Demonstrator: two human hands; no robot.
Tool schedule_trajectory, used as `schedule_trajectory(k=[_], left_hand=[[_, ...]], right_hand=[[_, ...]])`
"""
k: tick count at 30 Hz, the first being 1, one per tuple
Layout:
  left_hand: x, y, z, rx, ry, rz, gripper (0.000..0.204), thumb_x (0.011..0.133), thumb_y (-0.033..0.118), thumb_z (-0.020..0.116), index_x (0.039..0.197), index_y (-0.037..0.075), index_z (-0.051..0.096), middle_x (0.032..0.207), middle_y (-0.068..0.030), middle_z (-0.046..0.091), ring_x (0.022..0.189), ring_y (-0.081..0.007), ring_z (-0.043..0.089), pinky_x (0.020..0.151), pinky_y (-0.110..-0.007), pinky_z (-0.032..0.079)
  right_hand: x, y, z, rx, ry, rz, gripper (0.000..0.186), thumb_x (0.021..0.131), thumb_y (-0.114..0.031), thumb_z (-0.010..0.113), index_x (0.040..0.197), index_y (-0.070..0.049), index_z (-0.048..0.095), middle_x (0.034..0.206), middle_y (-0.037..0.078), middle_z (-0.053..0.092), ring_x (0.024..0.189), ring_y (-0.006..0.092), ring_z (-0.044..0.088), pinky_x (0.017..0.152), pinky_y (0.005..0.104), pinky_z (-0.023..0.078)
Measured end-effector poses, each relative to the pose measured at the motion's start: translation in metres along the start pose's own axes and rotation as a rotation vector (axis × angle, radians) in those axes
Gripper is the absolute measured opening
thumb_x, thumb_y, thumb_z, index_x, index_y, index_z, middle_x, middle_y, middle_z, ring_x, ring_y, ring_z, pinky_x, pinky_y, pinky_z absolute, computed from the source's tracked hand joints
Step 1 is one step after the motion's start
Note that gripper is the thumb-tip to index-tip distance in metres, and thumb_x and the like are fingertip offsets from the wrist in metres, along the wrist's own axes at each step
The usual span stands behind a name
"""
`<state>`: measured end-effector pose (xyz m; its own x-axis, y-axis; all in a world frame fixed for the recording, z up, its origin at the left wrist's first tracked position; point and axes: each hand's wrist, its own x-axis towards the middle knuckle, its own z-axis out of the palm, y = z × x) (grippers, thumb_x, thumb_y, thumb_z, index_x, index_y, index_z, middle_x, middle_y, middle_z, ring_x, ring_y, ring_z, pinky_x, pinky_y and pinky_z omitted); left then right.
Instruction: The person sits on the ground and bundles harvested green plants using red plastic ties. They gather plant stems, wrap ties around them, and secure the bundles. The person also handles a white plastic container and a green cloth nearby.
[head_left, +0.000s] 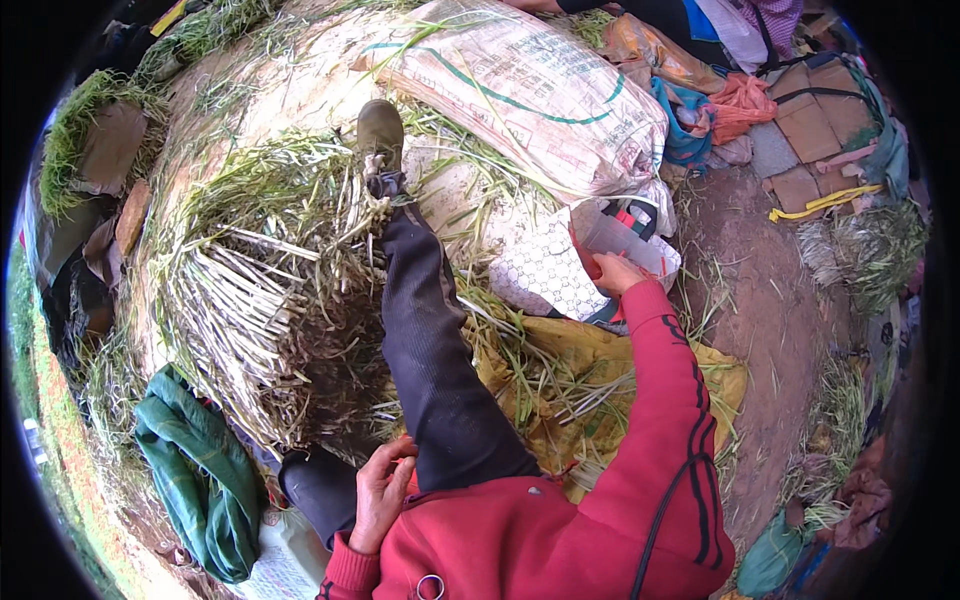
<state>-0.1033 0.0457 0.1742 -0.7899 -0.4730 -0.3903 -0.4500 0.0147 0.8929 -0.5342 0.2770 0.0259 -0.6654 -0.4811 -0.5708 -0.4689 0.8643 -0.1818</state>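
My right hand reaches into an open white patterned bag holding a clear plastic container with small red items. Its fingers are curled, but what they grip is partly hidden. My left hand rests by my thigh with curled fingers, close to a small red bit that I cannot make out. My outstretched leg in dark trousers ends in a brown boot. Left of the leg lies a heap of cut pale-green stalks. Beneath the bag and beside my leg is a yellow sack strewn with stalks.
A large white woven sack lies ahead. A green tarp is bunched at the lower left. Cloths, tiles, yellow straps and grass bundles line the right. Another person is partly visible at the top right.
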Motion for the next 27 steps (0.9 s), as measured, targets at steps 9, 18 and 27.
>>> schedule_trajectory(k=[9, 18, 27], left_hand=[[-0.057, -0.013, -0.019, -0.046, 0.273, 0.057, 0.024, 0.087, 0.003, 0.057, 0.11, -0.001, 0.058, 0.096, -0.0085, 0.063, 0.08, -0.0117, 0.059, 0.07, -0.023, 0.048], [-0.108, -0.029, -0.051, -0.039, 0.299, 0.127, 0.025, 0.086, 0.004, 0.058, 0.11, 0.0, 0.058, 0.094, -0.0083, 0.063, 0.078, -0.0119, 0.06, 0.064, -0.025, 0.049], [-0.11, -0.084, -0.066, -0.006, 0.115, 0.027, 0.026, 0.087, 0.008, 0.057, 0.112, 0.0, 0.058, 0.093, -0.0109, 0.065, 0.077, -0.0128, 0.06, 0.069, -0.025, 0.049]], right_hand=[[-0.005, 0.007, 0.013, -0.035, 0.528, 0.011, 0.059, 0.071, -0.015, 0.068, 0.125, -0.008, 0.046, 0.116, 0.02, 0.051, 0.106, 0.0387, 0.051, 0.088, 0.0454, 0.043], [-0.043, 0.001, -0.028, 0.004, 0.813, -0.097, 0.06, 0.071, -0.018, 0.067, 0.125, 0.001, 0.047, 0.111, 0.026, 0.055, 0.104, 0.0399, 0.053, 0.09, 0.0423, 0.042], [-0.13, -0.15, -0.052, -0.007, 0.836, -0.293, 0.021, 0.081, -0.017, 0.061, 0.098, -0.006, 0.066, 0.092, 0.012, 0.064, 0.091, 0.0329, 0.059, 0.078, 0.039, 0.046]])
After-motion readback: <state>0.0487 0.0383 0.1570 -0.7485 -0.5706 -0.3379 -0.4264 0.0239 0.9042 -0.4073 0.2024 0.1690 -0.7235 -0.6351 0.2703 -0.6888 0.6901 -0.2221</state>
